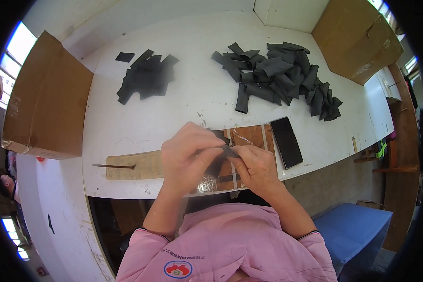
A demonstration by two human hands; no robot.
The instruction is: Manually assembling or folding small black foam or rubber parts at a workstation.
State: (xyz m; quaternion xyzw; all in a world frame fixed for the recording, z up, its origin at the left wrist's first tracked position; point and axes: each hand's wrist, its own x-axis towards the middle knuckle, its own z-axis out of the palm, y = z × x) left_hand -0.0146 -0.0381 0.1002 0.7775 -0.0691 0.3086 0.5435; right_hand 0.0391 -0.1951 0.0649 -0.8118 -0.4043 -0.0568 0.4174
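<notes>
Cloth (229, 151), black and small, sits between the left hand (185, 152) and the right hand (257, 167), each pinching it between thumb and fingers, above a brown board (256, 136); whether it joins the black material under the hands cannot be told. Handling of this piece appears partway through, as both hands grip it and its final form is not visible. Beyond the hands, the rolled or folded pieces (279, 70) to the right are judged done, and the smaller heap of flatter pieces (148, 77) to the left is judged remaining, though neither count can be read.
</notes>
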